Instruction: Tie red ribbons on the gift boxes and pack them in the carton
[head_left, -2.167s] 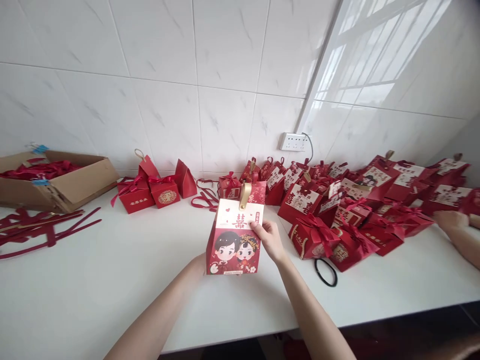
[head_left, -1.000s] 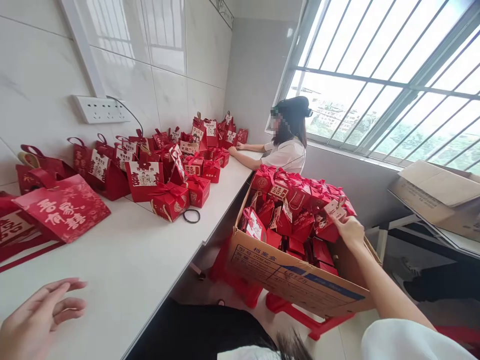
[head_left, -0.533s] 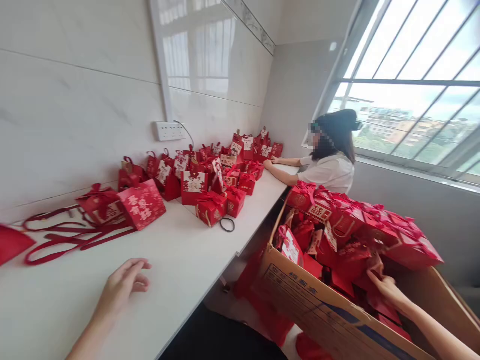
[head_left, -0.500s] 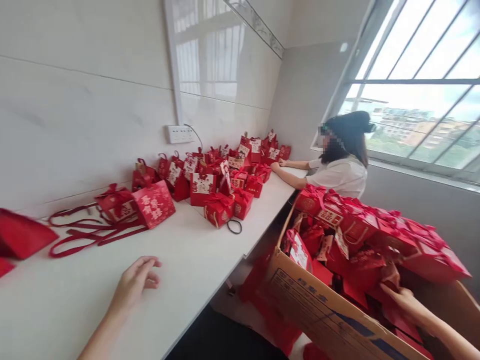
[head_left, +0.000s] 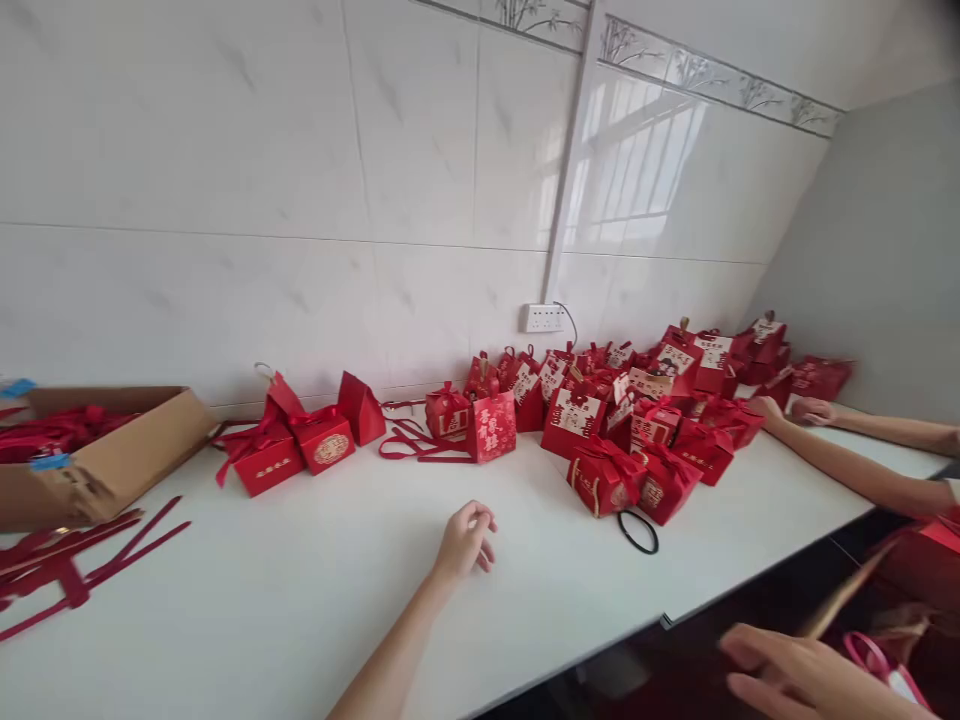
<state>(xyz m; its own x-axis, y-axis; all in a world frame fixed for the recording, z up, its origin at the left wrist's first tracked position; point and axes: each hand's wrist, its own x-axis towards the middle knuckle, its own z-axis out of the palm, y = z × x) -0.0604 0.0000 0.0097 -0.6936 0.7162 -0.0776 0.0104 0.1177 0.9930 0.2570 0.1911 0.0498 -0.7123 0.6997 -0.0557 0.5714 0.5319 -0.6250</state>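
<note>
My left hand [head_left: 466,540] rests on the white table [head_left: 285,600], its fingers loosely bent and apart, with nothing in them. A red gift box with pale lettering [head_left: 493,428] stands just beyond it. At the lower right, my right hand [head_left: 806,675] is blurred beside the carton full of red boxes [head_left: 847,590]; its fingers are apart and I see nothing between them. To the right of my left hand lie red gift boxes with ribbon bows [head_left: 606,475] and a black hair tie [head_left: 639,532].
A brown carton [head_left: 142,450] with red items stands at the left, behind loose red ribbons [head_left: 75,575]. Several red boxes [head_left: 266,460] sit near the wall. Another person's forearms [head_left: 847,460] rest on the table's right end. A socket strip [head_left: 544,318] is on the wall.
The view has swung left, bringing the left carton and loose ribbons into sight. My right hand has come out of the right carton; my left hand still rests on the table.
</note>
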